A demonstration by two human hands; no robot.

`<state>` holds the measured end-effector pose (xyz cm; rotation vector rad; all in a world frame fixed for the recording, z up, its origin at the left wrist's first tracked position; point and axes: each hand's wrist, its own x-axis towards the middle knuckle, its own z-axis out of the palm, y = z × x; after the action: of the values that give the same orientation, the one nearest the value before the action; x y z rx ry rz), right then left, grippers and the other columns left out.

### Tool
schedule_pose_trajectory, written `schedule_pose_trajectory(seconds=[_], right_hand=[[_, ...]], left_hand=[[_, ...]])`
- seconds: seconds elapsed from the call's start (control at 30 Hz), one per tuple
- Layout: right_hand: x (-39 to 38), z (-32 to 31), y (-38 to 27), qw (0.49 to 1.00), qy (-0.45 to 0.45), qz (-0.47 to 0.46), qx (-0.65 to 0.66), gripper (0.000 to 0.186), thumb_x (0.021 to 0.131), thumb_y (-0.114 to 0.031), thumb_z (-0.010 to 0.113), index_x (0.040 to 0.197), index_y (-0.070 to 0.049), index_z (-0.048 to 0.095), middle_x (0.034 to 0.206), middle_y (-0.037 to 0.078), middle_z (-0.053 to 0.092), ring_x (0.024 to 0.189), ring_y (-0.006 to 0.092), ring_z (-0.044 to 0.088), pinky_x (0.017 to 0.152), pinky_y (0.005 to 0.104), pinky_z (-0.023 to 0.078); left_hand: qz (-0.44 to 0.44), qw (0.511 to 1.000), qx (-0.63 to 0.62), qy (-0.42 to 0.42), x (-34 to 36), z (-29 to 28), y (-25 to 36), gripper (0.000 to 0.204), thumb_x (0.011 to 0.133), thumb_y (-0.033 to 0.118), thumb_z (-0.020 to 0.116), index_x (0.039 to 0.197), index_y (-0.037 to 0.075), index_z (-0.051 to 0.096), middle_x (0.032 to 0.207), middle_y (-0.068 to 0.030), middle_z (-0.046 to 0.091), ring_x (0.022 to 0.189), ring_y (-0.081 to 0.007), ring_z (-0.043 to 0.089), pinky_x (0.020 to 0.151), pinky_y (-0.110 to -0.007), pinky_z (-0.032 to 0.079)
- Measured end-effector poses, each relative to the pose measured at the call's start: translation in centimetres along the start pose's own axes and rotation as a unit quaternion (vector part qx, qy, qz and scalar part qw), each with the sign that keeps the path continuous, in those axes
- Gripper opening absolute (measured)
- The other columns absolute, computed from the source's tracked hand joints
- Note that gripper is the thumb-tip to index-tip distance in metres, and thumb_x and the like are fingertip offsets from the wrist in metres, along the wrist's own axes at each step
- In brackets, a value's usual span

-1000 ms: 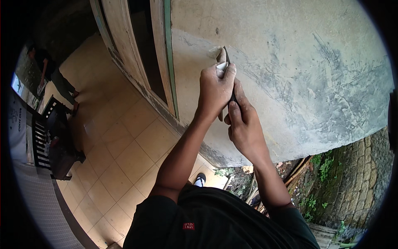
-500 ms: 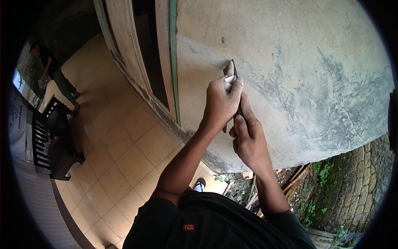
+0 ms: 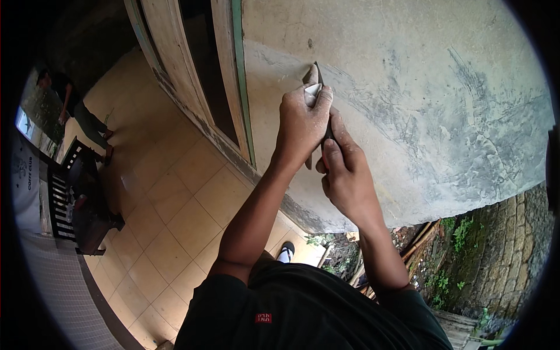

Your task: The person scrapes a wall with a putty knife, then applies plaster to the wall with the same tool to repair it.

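Note:
My left hand [image 3: 300, 125], dusted pale, is closed near the top of a long, dark bladed tool [image 3: 329, 133] against the weathered plastered wall [image 3: 443, 81]. A small white piece [image 3: 312, 91] shows between its thumb and fingers; what it is, I cannot make out. Just below and right, my right hand [image 3: 350, 178] grips the same tool's lower part, where a little red shows under the thumb; its index finger stretches up along the tool. The tool's tip reaches the faint band across the wall, a little right of the green-edged door frame [image 3: 239, 76].
At left, a person in dark clothes [image 3: 87, 116] stands beside a dark wooden bench [image 3: 96, 221] on the tiled floor [image 3: 175, 245], near a printed banner [image 3: 26, 181]. Below right of the wall are bamboo sticks [image 3: 417, 245], plants [image 3: 461, 233] and a mossy stone edge [image 3: 507, 251].
Both my hands and the tool moved down and slightly right, then back up and left to about where they were a second ago. My grip looks the same.

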<state>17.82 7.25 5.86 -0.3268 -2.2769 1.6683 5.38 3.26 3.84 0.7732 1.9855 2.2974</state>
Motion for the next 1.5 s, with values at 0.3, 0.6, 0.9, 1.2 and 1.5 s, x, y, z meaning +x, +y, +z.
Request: schedule_pose_trajectory(seconds=[0.3, 0.6, 0.9, 1.2, 1.5], right_hand=[[1.7, -1.2, 0.9, 0.999, 0.004, -0.022, -0.038, 0.05, 0.101, -0.017, 0.038, 0.15, -0.01, 0.026, 0.074, 0.0, 0.048, 0.057, 0.0067, 0.039, 0.052, 0.0222, 0.038], [-2.7, -3.6, 0.8, 0.997, 0.013, 0.065, 0.049, 0.05, 0.101, -0.013, 0.037, 0.15, -0.009, 0.025, 0.071, -0.003, 0.043, 0.052, 0.0034, 0.035, 0.045, 0.0192, 0.031], [-1.8, -3.1, 0.1, 0.994, -0.021, 0.084, 0.071, 0.051, 0.102, -0.017, 0.039, 0.151, -0.015, 0.025, 0.071, -0.001, 0.045, 0.051, 0.0043, 0.034, 0.044, 0.0186, 0.032], [-2.4, -4.4, -0.9, 0.998, -0.016, 0.061, 0.024, 0.048, 0.102, -0.018, 0.036, 0.15, -0.017, 0.028, 0.069, 0.001, 0.047, 0.044, 0.0048, 0.034, 0.039, 0.0213, 0.032], [-2.3, -3.9, -1.0, 0.996, -0.029, 0.083, 0.027, 0.048, 0.102, -0.02, 0.037, 0.149, -0.017, 0.03, 0.069, 0.0, 0.045, 0.043, 0.0063, 0.036, 0.04, 0.0225, 0.033]], left_hand=[[0.029, 0.999, -0.016, 0.022, 0.9, 0.9, -0.6, 0.027, 0.096, 0.012, 0.053, 0.081, -0.01, 0.058, 0.057, -0.0041, 0.054, 0.052, -0.0084, 0.046, 0.048, -0.029, 0.039], [0.017, 0.999, -0.033, 0.03, -3.2, 4.5, -0.9, 0.033, 0.093, 0.015, 0.06, 0.112, -0.013, 0.058, 0.061, -0.0081, 0.06, 0.056, -0.0054, 0.051, 0.052, -0.026, 0.045], [-0.025, 1.0, -0.014, 0.011, -2.3, 2.8, 0.7, 0.032, 0.095, 0.016, 0.056, 0.072, -0.007, 0.057, 0.055, -0.0059, 0.057, 0.051, -0.008, 0.05, 0.047, -0.028, 0.041], [0.006, 0.999, -0.045, 0.007, -2.8, 3.9, 1.0, 0.028, 0.096, 0.013, 0.055, 0.076, -0.006, 0.058, 0.058, 0.0021, 0.051, 0.052, -0.0042, 0.044, 0.046, -0.025, 0.037], [0.033, 0.999, 0.017, -0.004, -2.6, 2.6, -0.1, 0.031, 0.095, 0.019, 0.057, 0.08, -0.009, 0.057, 0.056, -0.01, 0.055, 0.051, -0.011, 0.046, 0.048, -0.031, 0.04]])
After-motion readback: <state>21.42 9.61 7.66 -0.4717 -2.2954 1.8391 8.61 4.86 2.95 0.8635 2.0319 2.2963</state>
